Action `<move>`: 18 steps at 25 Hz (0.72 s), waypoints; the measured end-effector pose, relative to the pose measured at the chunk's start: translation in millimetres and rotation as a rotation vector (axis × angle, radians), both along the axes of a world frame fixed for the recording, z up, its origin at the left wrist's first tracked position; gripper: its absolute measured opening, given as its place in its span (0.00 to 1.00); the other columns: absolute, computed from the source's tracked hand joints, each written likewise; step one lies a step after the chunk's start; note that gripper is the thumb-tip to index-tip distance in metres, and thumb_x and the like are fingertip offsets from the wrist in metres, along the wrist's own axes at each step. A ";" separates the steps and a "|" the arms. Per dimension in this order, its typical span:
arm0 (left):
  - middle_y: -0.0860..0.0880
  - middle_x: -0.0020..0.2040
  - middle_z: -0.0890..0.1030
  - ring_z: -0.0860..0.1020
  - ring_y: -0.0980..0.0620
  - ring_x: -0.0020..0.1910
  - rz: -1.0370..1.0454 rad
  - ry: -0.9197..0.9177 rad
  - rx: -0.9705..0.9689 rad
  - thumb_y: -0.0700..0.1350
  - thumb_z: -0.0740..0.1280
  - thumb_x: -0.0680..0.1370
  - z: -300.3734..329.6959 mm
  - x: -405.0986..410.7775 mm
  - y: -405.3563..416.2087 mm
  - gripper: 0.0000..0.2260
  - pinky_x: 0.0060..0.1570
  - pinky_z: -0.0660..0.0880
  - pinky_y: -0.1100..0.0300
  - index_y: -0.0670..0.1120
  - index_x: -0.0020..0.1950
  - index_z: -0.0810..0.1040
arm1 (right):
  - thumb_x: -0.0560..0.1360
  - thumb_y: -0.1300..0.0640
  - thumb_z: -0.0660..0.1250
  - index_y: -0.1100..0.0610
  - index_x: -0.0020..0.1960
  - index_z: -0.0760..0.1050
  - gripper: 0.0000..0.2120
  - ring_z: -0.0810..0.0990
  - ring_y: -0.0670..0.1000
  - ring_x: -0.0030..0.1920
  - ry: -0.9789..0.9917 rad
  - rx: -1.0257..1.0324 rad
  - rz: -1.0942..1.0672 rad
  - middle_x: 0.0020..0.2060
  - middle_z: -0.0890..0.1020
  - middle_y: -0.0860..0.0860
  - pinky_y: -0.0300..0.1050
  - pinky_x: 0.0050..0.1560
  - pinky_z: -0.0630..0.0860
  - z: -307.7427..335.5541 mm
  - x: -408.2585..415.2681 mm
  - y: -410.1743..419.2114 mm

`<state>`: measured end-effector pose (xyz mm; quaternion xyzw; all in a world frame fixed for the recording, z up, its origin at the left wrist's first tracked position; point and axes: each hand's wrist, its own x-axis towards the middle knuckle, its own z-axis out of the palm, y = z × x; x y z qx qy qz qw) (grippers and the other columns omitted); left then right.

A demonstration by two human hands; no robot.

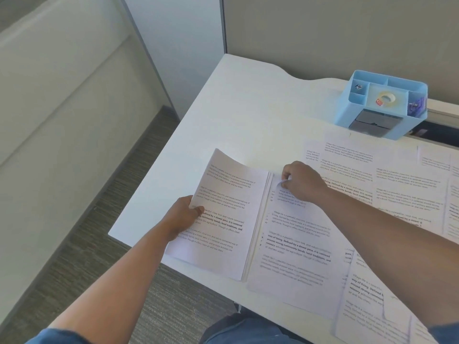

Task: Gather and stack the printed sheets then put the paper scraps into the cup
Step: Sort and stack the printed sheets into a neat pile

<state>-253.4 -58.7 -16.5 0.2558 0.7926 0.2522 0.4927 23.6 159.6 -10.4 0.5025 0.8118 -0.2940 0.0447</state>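
Printed sheets (372, 184) lay spread over the white desk (248, 108), overlapping one another from the middle of the desk out to its right and near edges. Each carried the same short paragraphs of black text, some lines in bold.

At the desk's left front corner the left hand (182, 217) grasped a stack of gathered sheets (223, 219) by its left edge, thumb on top of the page and fingers curled beneath. That stack sat tilted, its left side lifted off the desk and its far corner curling upward, while its right edge rested down beside the next page.

Just to the right of the stack lay a single sheet (293, 256) flat on the desk. The right hand (301, 181) was at this sheet's far left corner, fingers curled and pinching the corner, which was slightly lifted and bent. The right forearm crossed over several of the spread sheets behind it.

Near the back right of the desk stood a light blue desk organizer (382, 105) with several compartments. A roll of clear tape (386, 98) sat in its middle compartment, and small dark items showed in the side compartments, too small to identify. A dark drawer front faced forward at its base.

Grey partition panels (323, 28) rose behind the desk, and grey carpet (124, 194) covered the floor to the left.
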 end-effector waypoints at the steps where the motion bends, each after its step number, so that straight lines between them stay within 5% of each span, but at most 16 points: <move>1: 0.47 0.51 0.87 0.86 0.44 0.49 0.001 0.000 -0.001 0.43 0.67 0.83 -0.6 0.2 0.0 0.07 0.55 0.83 0.44 0.47 0.61 0.81 | 0.78 0.53 0.70 0.52 0.44 0.75 0.06 0.77 0.55 0.47 -0.005 -0.002 0.003 0.51 0.75 0.50 0.47 0.43 0.67 -0.5 -0.4 -0.5; 4: 0.47 0.51 0.87 0.86 0.44 0.49 0.003 0.008 0.000 0.43 0.67 0.83 -2.0 0.0 -0.1 0.07 0.53 0.83 0.46 0.47 0.61 0.80 | 0.76 0.55 0.72 0.51 0.50 0.75 0.06 0.77 0.55 0.51 -0.028 -0.012 0.025 0.54 0.75 0.50 0.47 0.46 0.69 0.2 -1.2 -1.2; 9: 0.48 0.51 0.87 0.86 0.44 0.48 0.001 0.008 0.001 0.43 0.67 0.83 -3.1 -1.2 -0.6 0.07 0.54 0.83 0.46 0.49 0.60 0.81 | 0.77 0.54 0.73 0.50 0.65 0.72 0.19 0.75 0.57 0.61 -0.115 -0.044 0.052 0.62 0.78 0.51 0.50 0.54 0.73 0.7 -2.0 -1.1; 18: 0.49 0.50 0.87 0.85 0.46 0.48 -0.020 0.037 0.012 0.43 0.66 0.84 -2.8 0.1 -0.3 0.07 0.51 0.82 0.50 0.50 0.60 0.81 | 0.74 0.50 0.75 0.49 0.65 0.71 0.22 0.70 0.57 0.59 -0.226 -0.020 0.130 0.61 0.71 0.50 0.50 0.51 0.70 5.0 -4.8 -7.4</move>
